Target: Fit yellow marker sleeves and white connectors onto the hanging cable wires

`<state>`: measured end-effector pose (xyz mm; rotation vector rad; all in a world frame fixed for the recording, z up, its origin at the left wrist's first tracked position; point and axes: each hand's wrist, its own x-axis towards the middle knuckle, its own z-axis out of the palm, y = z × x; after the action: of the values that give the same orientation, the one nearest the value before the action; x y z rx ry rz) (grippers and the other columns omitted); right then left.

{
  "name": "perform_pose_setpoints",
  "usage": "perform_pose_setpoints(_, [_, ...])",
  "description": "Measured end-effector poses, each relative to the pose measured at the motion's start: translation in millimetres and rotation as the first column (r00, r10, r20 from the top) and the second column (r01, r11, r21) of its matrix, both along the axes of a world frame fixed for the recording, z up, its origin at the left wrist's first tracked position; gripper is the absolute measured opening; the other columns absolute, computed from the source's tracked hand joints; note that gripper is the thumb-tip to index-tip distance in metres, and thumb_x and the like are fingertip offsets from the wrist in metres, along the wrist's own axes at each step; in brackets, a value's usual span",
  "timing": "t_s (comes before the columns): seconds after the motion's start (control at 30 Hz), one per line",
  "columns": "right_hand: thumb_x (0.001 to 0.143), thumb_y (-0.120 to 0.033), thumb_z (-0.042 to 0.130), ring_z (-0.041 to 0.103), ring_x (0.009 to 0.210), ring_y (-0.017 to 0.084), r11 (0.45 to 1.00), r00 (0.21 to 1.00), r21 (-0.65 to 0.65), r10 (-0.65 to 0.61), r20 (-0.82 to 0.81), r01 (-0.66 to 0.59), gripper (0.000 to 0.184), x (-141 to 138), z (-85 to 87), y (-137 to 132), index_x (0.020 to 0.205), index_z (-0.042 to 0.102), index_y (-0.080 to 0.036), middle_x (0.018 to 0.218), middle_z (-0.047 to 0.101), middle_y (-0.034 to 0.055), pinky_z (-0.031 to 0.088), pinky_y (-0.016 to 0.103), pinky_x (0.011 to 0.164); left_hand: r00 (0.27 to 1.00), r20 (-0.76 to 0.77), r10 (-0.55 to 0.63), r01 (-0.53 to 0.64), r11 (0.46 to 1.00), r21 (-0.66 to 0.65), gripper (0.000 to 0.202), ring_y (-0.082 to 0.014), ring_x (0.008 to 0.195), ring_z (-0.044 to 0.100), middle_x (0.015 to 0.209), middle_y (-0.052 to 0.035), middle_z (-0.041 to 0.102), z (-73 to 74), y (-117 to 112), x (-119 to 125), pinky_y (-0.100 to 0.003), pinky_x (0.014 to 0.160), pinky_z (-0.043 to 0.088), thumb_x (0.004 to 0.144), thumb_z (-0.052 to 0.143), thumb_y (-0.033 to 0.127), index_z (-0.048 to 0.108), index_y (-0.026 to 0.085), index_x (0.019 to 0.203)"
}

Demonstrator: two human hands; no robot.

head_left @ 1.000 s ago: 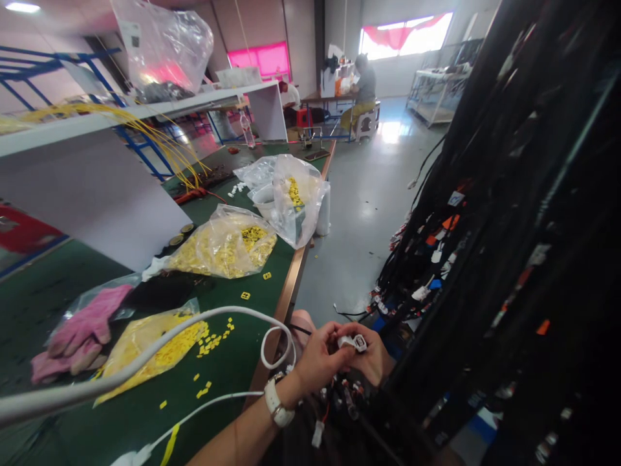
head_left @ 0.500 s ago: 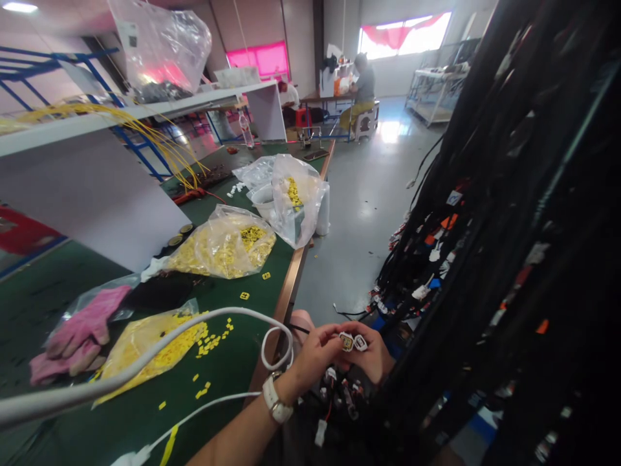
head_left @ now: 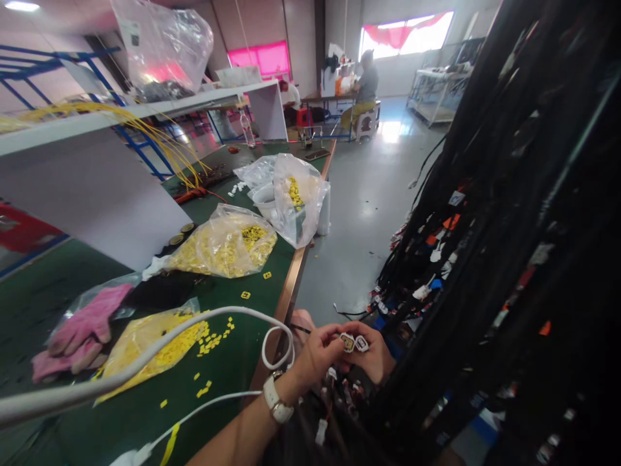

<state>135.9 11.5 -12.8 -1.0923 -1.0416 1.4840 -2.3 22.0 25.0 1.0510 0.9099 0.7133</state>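
Note:
My left hand (head_left: 320,353), with a white watch on its wrist, pinches a white connector (head_left: 347,343) whose face has a yellowish insert. Close against it, my right hand (head_left: 380,362) grips a second white connector (head_left: 361,343) with a dark face. The two connectors sit side by side, faces turned towards me. Below my hands hang dark wires with small plugs, among them a white plug (head_left: 321,432). The fingertips behind the connectors are partly hidden.
Left is a green table (head_left: 233,382) with loose yellow pieces, a bag of yellow parts (head_left: 223,249), and pink gloves (head_left: 90,323). A white cable (head_left: 145,366) arcs across the near side. Thick black wire bundles (head_left: 485,259) hang at right. A person (head_left: 367,81) sits farther off.
The view has shifted very slightly. Both hands keep their hold on the two connectors, with hardly any visible movement.

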Motion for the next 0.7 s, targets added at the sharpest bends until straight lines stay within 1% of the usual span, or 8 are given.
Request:
perform_pose_setpoints(0.17, [0.051, -0.034, 0.085, 0.055, 0.05, 0.014, 1.0, 1.0, -0.021, -0.005, -0.026, 0.005, 0.038, -1, 0.7, 0, 0.08, 0.065, -0.02, 0.062, 0.066, -0.0018, 0.044, 0.027, 0.048, 0.999, 0.042, 0.002, 0.0, 0.999, -0.037, 0.029, -0.0131, 0.069, 0.056, 0.078, -0.0025, 0.059, 2.9, 0, -1, -0.024, 0.058, 0.052, 0.069, 0.063, 0.029, 0.059, 0.01, 0.09])
perform_pose_setpoints(0.27, [0.051, -0.029, 0.083, 0.054, 0.048, 0.014, 0.999, 0.998, -0.037, 0.031, -0.05, -0.033, 0.036, -1, 1.0, 0, 0.081, 0.065, -0.02, 0.06, 0.065, -0.0026, 0.042, 0.027, 0.046, 1.0, -0.01, -0.009, 0.009, 1.0, 0.022, 0.026, -0.0136, 0.067, 0.055, 0.074, -0.0018, 0.056, 2.9, -1, -1, -0.023, 0.055, 0.05, 0.07, 0.062, 0.029, 0.057, 0.01, 0.087])
perform_pose_setpoints(0.37, [0.049, -0.023, 0.082, 0.054, 0.049, 0.014, 0.998, 0.999, -0.057, 0.011, -0.044, -0.013, 0.035, -1, 2.6, 0, 0.079, 0.064, -0.02, 0.06, 0.065, -0.0031, 0.042, 0.026, 0.047, 0.997, -0.07, -0.01, 0.016, 0.996, 0.087, 0.027, -0.0129, 0.062, 0.054, 0.073, -0.0016, 0.055, 0.5, -1, 0, -0.023, 0.052, 0.048, 0.073, 0.06, 0.033, 0.057, 0.011, 0.088])
perform_pose_setpoints(0.5, [0.047, -0.017, 0.078, 0.054, 0.051, 0.013, 0.997, 1.0, -0.073, -0.015, -0.019, 0.013, 0.032, 0, 4.4, 1, 0.075, 0.063, -0.02, 0.059, 0.062, -0.0048, 0.041, 0.025, 0.05, 0.979, -0.195, -0.058, 0.078, 0.992, 0.096, 0.031, -0.0126, 0.058, 0.056, 0.078, -0.0034, 0.06, 3.5, -1, 1, -0.024, 0.053, 0.048, 0.079, 0.054, 0.034, 0.058, 0.011, 0.1])
perform_pose_setpoints(0.57, [0.048, -0.019, 0.078, 0.053, 0.053, 0.014, 0.998, 1.0, -0.07, -0.003, -0.007, 0.003, 0.031, 1, 4.4, 2, 0.075, 0.063, -0.02, 0.06, 0.062, -0.0047, 0.041, 0.026, 0.052, 0.908, -0.41, -0.089, 0.17, 0.971, 0.167, 0.038, -0.0155, 0.061, 0.06, 0.077, -0.0047, 0.063, 13.0, -6, 0, -0.026, 0.056, 0.048, 0.083, 0.05, 0.032, 0.055, 0.011, 0.114])
perform_pose_setpoints(0.63, [0.05, -0.023, 0.078, 0.053, 0.055, 0.015, 0.998, 0.999, -0.063, 0.004, 0.04, -0.001, 0.031, 2, 4.1, 3, 0.077, 0.063, -0.02, 0.062, 0.061, -0.0039, 0.04, 0.026, 0.053, 0.747, -0.664, -0.039, 0.302, 0.909, 0.287, 0.051, -0.021, 0.071, 0.063, 0.08, -0.008, 0.066, 29.0, -15, -7, -0.03, 0.064, 0.049, 0.083, 0.053, 0.031, 0.047, 0.011, 0.129])
perform_pose_setpoints(0.67, [0.052, -0.024, 0.078, 0.053, 0.056, 0.015, 0.998, 0.997, -0.059, 0.009, 0.071, -0.004, 0.032, 2, 3.8, 3, 0.079, 0.063, -0.02, 0.063, 0.061, -0.0034, 0.039, 0.027, 0.054, 0.667, -0.745, 0.004, 0.368, 0.868, 0.334, 0.06, -0.0238, 0.077, 0.064, 0.084, -0.0103, 0.068, 38.9, -21, -12, -0.032, 0.069, 0.049, 0.081, 0.057, 0.033, 0.042, 0.011, 0.135])
perform_pose_setpoints(0.7, [0.053, -0.026, 0.078, 0.052, 0.055, 0.015, 0.998, 0.995, -0.055, 0.012, 0.1, -0.006, 0.032, 2, 3.5, 4, 0.081, 0.063, -0.02, 0.063, 0.061, -0.0032, 0.038, 0.027, 0.054, 0.626, -0.779, 0.03, 0.416, 0.833, 0.366, 0.064, -0.0258, 0.082, 0.065, 0.091, -0.0123, 0.068, 49.7, -27, -20, -0.034, 0.072, 0.049, 0.08, 0.06, 0.034, 0.04, 0.012, 0.137])
